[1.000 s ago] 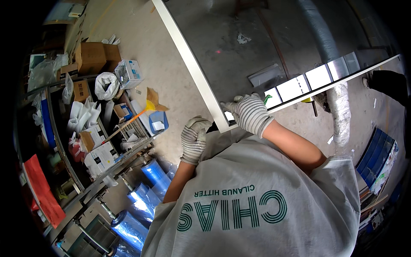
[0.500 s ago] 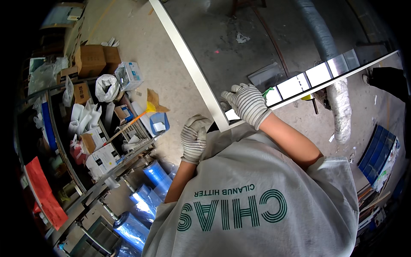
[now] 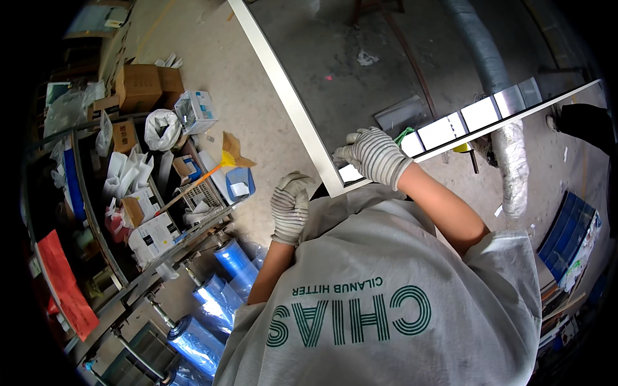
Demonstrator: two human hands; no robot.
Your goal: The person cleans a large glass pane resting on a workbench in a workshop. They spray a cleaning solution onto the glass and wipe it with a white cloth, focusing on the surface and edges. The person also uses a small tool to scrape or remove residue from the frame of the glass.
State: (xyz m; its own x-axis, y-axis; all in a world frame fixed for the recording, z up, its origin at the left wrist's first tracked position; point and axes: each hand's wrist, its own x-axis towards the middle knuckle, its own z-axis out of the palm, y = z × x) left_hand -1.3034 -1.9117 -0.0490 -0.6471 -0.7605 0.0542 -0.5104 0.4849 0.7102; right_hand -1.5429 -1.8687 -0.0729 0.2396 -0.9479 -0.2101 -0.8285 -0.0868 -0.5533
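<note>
A large dark glass pane [image 3: 341,71] in a pale metal frame [image 3: 293,106] fills the upper right, one corner close to my body. It mirrors bright window panels and a duct. My right hand [image 3: 376,156], in a striped knit glove, rests over the glass just inside that corner, its fingers bent and drawn together. Anything under the fingertips is hidden. Left of the corner, apart from the frame, my left hand [image 3: 291,207] is curled closed in a matching glove, its palm side out of sight.
Shelving at left holds cardboard boxes [image 3: 138,87], a white sack [image 3: 162,130] and a yellow-headed broom [image 3: 222,159]. Rolls of blue film [image 3: 196,344] sit on spindles below. A silver duct [image 3: 513,167] lies at right, near a blue panel [image 3: 566,225] and a person's dark-clothed leg [image 3: 582,125].
My right hand has shifted slightly right and down on the glass, and its fingers are drawn closer together. My left hand stays almost where it was.
</note>
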